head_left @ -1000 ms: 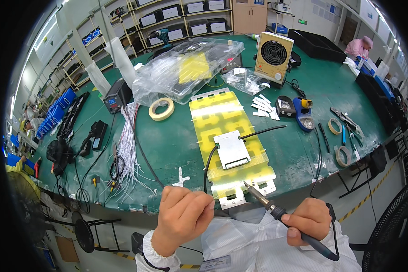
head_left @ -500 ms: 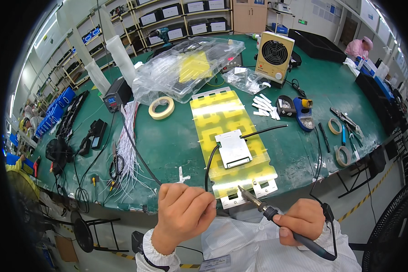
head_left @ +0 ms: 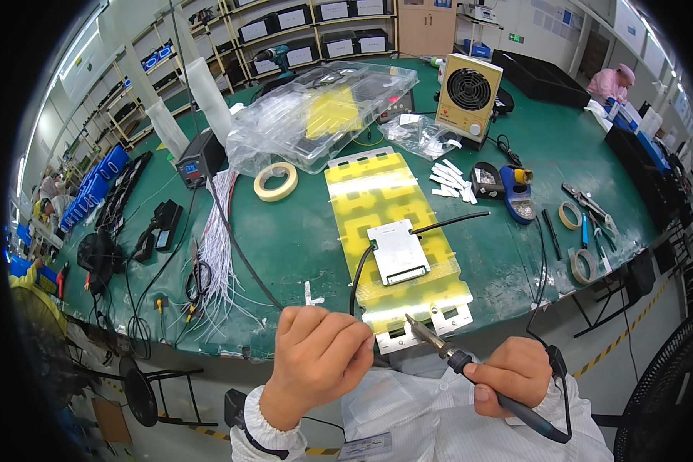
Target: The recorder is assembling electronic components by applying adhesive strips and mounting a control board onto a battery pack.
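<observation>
My right hand point(head_left: 512, 377) is closed around the grip of a soldering iron point(head_left: 458, 358), whose tip points at the near end of a yellow-covered flat pack point(head_left: 396, 192). Bare metal tabs point(head_left: 423, 333) stick out along that end. My left hand point(head_left: 316, 362) is closed in a pinch beside the pack's near left corner; what sits between its fingers is hidden. A white circuit module point(head_left: 396, 252) lies on the pack. One black wire point(head_left: 356, 281) from it runs down behind my left hand, while another black wire point(head_left: 454, 222) extends right. A dark cable point(head_left: 242, 258) also reaches the left hand.
Masking tape point(head_left: 276, 182), white wires point(head_left: 222, 246) and scissors point(head_left: 198, 277) lie left. At right are a soldering-iron stand point(head_left: 517, 192), tape rolls point(head_left: 583, 266) and pliers point(head_left: 589, 204). Clear plastic trays point(head_left: 285, 115) and a yellow fan unit point(head_left: 468, 96) stand behind. A person in pink point(head_left: 612, 83) is far right.
My left hand has shifted very slightly to the right. The soldering iron and my right hand stay nearly where they were; the rest of the view drifts a little.
</observation>
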A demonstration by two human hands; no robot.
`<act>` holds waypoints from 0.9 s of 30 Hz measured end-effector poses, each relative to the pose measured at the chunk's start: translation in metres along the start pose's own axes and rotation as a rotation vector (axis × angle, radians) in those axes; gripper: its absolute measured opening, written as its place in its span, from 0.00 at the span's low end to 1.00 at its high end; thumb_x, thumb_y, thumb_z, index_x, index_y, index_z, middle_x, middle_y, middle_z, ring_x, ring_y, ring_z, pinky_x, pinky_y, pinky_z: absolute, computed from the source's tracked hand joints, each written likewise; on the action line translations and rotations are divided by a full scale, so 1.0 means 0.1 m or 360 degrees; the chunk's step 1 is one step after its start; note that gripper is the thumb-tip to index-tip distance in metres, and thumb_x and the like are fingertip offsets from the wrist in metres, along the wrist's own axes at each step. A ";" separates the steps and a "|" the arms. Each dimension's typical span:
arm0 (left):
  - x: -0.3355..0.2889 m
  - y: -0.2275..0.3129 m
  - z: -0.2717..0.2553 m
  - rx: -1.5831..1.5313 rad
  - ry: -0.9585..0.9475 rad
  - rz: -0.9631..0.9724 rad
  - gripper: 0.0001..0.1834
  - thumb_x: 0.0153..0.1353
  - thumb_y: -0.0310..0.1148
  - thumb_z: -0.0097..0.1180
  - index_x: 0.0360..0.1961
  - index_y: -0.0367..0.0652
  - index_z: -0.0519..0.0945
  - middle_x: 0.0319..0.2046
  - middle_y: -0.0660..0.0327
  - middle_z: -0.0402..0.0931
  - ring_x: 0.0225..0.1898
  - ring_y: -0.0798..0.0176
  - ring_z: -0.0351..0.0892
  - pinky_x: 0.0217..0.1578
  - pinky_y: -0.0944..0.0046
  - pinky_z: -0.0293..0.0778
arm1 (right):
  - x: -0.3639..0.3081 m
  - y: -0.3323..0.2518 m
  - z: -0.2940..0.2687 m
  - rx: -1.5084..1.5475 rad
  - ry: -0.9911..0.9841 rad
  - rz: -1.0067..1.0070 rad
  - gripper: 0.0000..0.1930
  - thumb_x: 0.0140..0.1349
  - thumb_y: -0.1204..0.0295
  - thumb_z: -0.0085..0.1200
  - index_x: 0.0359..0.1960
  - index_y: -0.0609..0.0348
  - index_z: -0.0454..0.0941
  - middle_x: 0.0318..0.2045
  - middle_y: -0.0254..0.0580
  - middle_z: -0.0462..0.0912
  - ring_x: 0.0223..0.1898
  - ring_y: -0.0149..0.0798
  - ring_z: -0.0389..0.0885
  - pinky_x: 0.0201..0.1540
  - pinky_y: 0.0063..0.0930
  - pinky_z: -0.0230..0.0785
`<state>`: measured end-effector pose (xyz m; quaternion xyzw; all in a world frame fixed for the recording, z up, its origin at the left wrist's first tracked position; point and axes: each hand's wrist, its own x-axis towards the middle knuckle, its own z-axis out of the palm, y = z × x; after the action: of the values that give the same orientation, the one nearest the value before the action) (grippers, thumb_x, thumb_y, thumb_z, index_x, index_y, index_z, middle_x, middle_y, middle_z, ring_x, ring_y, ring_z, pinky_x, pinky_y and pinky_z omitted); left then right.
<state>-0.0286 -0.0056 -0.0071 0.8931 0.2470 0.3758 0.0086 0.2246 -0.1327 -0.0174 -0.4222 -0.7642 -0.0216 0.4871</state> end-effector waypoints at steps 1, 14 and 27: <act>0.00 0.00 0.00 0.0001 0.0000 -0.0001 0.11 0.44 0.25 0.69 0.30 0.48 0.81 0.29 0.67 0.79 0.33 0.59 0.73 0.38 0.58 0.64 | 0.00 0.00 0.00 -0.0003 -0.0006 0.0000 0.09 0.54 0.74 0.63 0.36 0.61 0.87 0.19 0.30 0.77 0.18 0.32 0.75 0.20 0.26 0.66; 0.06 0.01 0.09 0.0023 -0.0070 0.0029 0.10 0.45 0.26 0.69 0.29 0.49 0.81 0.29 0.70 0.79 0.32 0.61 0.74 0.38 0.59 0.63 | -0.01 0.00 0.00 -0.0011 0.0002 0.0007 0.09 0.54 0.73 0.64 0.36 0.60 0.87 0.20 0.30 0.77 0.19 0.32 0.76 0.21 0.26 0.67; 0.11 0.02 0.12 0.0035 -0.0162 0.0073 0.09 0.47 0.28 0.69 0.29 0.49 0.81 0.29 0.70 0.78 0.32 0.62 0.73 0.38 0.59 0.64 | -0.02 0.01 -0.01 -0.0003 -0.0028 0.0000 0.08 0.55 0.73 0.64 0.37 0.60 0.87 0.20 0.29 0.77 0.19 0.32 0.76 0.21 0.26 0.68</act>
<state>-0.0133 -0.0003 -0.0075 0.9165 0.2297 0.3274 0.0027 0.2263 -0.1338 -0.0192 -0.4228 -0.7684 -0.0186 0.4801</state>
